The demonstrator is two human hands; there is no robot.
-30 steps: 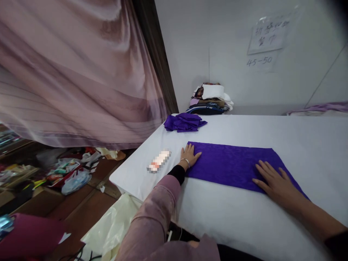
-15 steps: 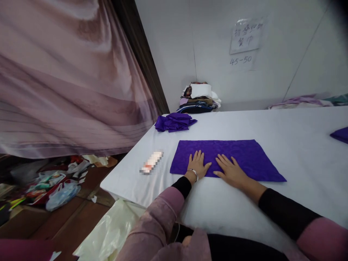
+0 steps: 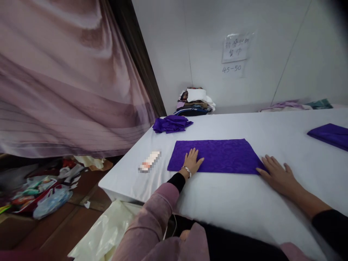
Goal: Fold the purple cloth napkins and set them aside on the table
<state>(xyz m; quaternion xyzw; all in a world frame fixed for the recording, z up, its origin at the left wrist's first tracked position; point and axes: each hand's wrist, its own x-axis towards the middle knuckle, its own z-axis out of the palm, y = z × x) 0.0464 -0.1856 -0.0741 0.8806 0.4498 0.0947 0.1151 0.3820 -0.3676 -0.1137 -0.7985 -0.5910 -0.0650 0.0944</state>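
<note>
A purple cloth napkin (image 3: 217,156) with a faint woven pattern lies flat, in a folded rectangle, on the white-covered table (image 3: 217,203). My left hand (image 3: 192,162) rests open on its left part, fingers stretched out and a bracelet at the wrist. At the napkin's right end is my right hand (image 3: 278,177), open with fingers spread; its thumb reaches the near right corner, and the rest of the hand lies over the white cloth. Nothing is gripped by either hand.
A crumpled purple cloth heap (image 3: 172,124) lies at the far left of the table. Folded purple cloth (image 3: 330,134) sits at the right. A blurred-out flat object (image 3: 150,161) lies to the left. Behind stands a clothes pile (image 3: 195,101); a pink curtain (image 3: 67,79) hangs at left.
My right hand has slid right, from the middle of the napkin to its right end. My left hand stays on the left part. The view has turned right, showing more of the folded purple cloth.
</note>
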